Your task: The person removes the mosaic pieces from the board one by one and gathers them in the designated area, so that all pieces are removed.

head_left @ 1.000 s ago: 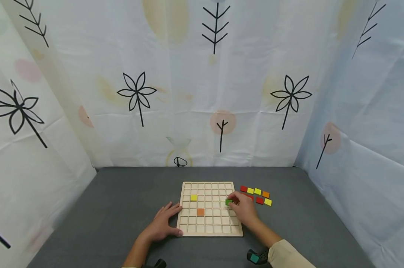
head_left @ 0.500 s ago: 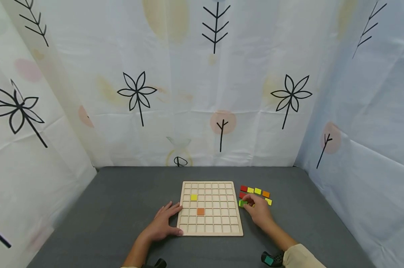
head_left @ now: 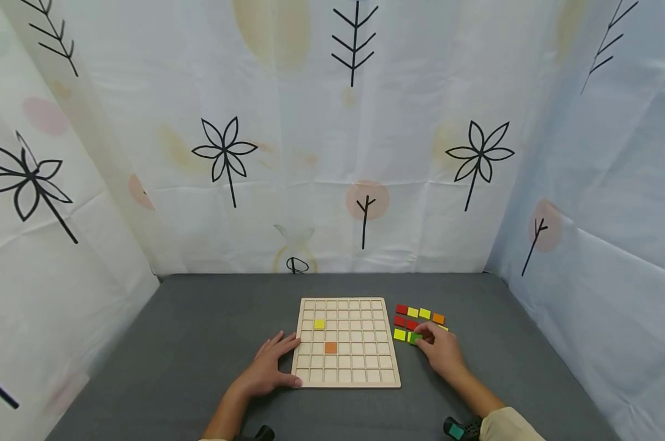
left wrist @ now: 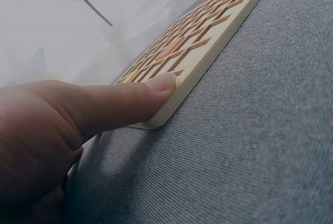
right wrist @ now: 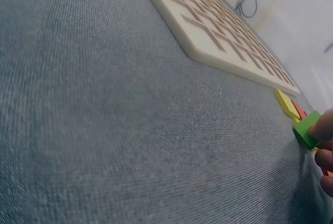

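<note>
My right hand (head_left: pixel 441 352) pinches a green square tile (head_left: pixel 415 338) between thumb and fingers, at the front row of loose tiles. In the right wrist view the green tile (right wrist: pixel 307 129) stands tilted just at the fingertips. Beside it lies a yellow tile (head_left: pixel 399 335). The wooden grid board (head_left: pixel 365 387) carries one yellow tile (head_left: pixel 319 324) and one orange tile (head_left: pixel 330 348) in its cells. My left hand (head_left: pixel 263 367) rests at the board's left edge with fingers spread. Its thumb (left wrist: pixel 151 91) presses the near left corner.
Right of the board are more loose tiles: red tiles (head_left: pixel 401 309), yellow tiles (head_left: pixel 425 313) and an orange tile (head_left: pixel 439 318). Another yellow tile is partly hidden behind the right hand. A grey cloth (head_left: pixel 211 331) covers the table; patterned curtains (head_left: pixel 321 153) stand around it.
My right hand has carried the green tile rightward from above the board's right edge to the loose tiles. A yellow tile in the front row has come into full view. The left hand stays put.
</note>
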A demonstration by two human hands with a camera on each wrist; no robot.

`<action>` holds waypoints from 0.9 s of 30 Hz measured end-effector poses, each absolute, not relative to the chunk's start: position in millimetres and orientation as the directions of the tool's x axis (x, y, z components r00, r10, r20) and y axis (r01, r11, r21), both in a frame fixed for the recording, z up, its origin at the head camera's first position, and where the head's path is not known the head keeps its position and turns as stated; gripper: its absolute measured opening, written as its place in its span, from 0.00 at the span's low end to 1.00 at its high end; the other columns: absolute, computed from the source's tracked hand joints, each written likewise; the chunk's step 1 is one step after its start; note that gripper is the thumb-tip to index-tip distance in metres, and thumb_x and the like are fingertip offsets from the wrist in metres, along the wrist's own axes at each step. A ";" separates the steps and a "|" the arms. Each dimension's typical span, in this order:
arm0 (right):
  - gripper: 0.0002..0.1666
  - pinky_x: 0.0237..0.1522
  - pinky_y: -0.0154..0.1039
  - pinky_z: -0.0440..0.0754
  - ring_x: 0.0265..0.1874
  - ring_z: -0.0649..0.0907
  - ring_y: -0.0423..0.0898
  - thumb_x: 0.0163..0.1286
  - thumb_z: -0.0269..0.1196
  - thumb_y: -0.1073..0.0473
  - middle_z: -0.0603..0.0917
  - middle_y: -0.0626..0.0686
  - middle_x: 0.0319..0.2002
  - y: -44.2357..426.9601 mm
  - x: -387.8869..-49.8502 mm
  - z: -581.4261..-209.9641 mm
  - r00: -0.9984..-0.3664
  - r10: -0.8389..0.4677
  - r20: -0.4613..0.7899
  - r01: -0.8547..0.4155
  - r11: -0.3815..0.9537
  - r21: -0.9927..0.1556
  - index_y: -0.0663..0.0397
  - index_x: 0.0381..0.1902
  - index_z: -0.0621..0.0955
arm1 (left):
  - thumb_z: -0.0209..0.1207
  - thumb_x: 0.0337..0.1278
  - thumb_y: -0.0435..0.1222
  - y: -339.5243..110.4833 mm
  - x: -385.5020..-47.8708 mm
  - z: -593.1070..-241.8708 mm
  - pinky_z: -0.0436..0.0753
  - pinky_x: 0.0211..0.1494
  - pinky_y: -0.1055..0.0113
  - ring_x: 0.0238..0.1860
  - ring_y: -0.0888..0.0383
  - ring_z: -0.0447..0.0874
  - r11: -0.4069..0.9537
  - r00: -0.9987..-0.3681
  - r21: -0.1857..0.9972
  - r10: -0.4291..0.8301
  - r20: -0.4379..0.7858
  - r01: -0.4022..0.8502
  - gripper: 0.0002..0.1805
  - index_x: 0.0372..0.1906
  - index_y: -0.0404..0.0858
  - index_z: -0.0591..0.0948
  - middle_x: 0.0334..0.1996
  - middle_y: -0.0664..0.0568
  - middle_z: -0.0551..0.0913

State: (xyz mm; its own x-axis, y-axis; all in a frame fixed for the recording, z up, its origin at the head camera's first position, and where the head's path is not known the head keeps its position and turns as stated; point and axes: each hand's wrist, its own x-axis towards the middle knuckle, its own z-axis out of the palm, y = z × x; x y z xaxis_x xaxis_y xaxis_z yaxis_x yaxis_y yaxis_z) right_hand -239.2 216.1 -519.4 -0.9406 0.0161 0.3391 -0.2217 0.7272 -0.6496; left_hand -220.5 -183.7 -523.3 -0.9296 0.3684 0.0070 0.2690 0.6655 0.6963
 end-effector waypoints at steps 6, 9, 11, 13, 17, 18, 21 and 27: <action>0.09 0.33 0.42 0.79 0.29 0.79 0.44 0.56 0.70 0.70 0.83 0.48 0.30 218.5 -238.3 -520.1 -0.941 0.038 0.337 -0.201 0.739 -0.643 0.57 0.35 0.83 | 0.75 0.38 0.52 -183.4 -220.2 -523.3 0.42 0.71 0.38 0.74 0.38 0.46 0.666 -0.927 0.692 0.374 0.012 0.278 0.50 0.70 0.39 0.70 0.71 0.45 0.64; 0.09 0.33 0.43 0.79 0.29 0.79 0.44 0.56 0.70 0.70 0.83 0.49 0.31 221.8 -237.1 -520.3 -0.939 0.043 0.342 -0.202 0.735 -0.647 0.58 0.35 0.84 | 0.75 0.38 0.51 -183.1 -220.1 -523.3 0.42 0.71 0.38 0.74 0.38 0.45 0.666 -0.928 0.694 0.371 0.010 0.274 0.50 0.70 0.39 0.70 0.71 0.45 0.64; 0.09 0.33 0.43 0.79 0.29 0.79 0.45 0.57 0.70 0.70 0.83 0.50 0.31 224.8 -236.5 -520.6 -0.939 0.041 0.341 -0.203 0.734 -0.648 0.58 0.35 0.84 | 0.75 0.37 0.51 -182.9 -220.0 -523.2 0.42 0.71 0.38 0.74 0.38 0.45 0.668 -0.930 0.694 0.367 0.006 0.269 0.50 0.70 0.39 0.70 0.71 0.45 0.64; 0.09 0.34 0.43 0.79 0.30 0.79 0.45 0.57 0.69 0.70 0.83 0.50 0.31 228.0 -235.5 -520.4 -0.943 0.044 0.331 -0.194 0.735 -0.650 0.59 0.36 0.84 | 0.75 0.37 0.51 -182.7 -220.0 -522.9 0.42 0.71 0.38 0.74 0.38 0.45 0.670 -0.931 0.693 0.365 0.002 0.264 0.50 0.70 0.40 0.70 0.71 0.45 0.64; 0.08 0.35 0.44 0.78 0.31 0.78 0.46 0.58 0.69 0.69 0.82 0.50 0.32 233.6 -234.6 -520.1 -0.948 0.046 0.315 -0.176 0.748 -0.640 0.60 0.37 0.84 | 0.75 0.37 0.51 -182.7 -219.8 -522.1 0.42 0.71 0.38 0.74 0.38 0.45 0.675 -0.932 0.690 0.362 -0.001 0.261 0.50 0.70 0.40 0.70 0.71 0.45 0.64; 0.08 0.35 0.44 0.78 0.31 0.78 0.47 0.58 0.69 0.69 0.82 0.51 0.32 234.7 -234.6 -520.1 -0.948 0.046 0.314 -0.174 0.753 -0.634 0.59 0.37 0.84 | 0.75 0.37 0.51 -182.8 -219.8 -522.0 0.42 0.71 0.38 0.74 0.38 0.45 0.675 -0.932 0.689 0.362 -0.001 0.261 0.50 0.70 0.40 0.70 0.71 0.45 0.64; 0.07 0.36 0.46 0.77 0.32 0.78 0.48 0.59 0.69 0.69 0.81 0.51 0.32 236.8 -234.1 -519.4 -0.945 0.031 0.326 -0.185 0.770 -0.610 0.60 0.37 0.84 | 0.75 0.37 0.51 -183.3 -219.8 -521.9 0.42 0.71 0.38 0.74 0.38 0.46 0.676 -0.933 0.689 0.360 -0.001 0.260 0.50 0.70 0.40 0.70 0.71 0.45 0.64; 0.07 0.36 0.48 0.77 0.32 0.77 0.49 0.59 0.69 0.68 0.81 0.52 0.31 237.9 -232.4 -518.8 -0.941 0.012 0.338 -0.199 0.789 -0.581 0.61 0.37 0.85 | 0.75 0.37 0.51 -183.6 -220.1 -522.2 0.42 0.71 0.38 0.74 0.38 0.45 0.675 -0.933 0.691 0.361 -0.005 0.258 0.50 0.70 0.40 0.70 0.71 0.45 0.64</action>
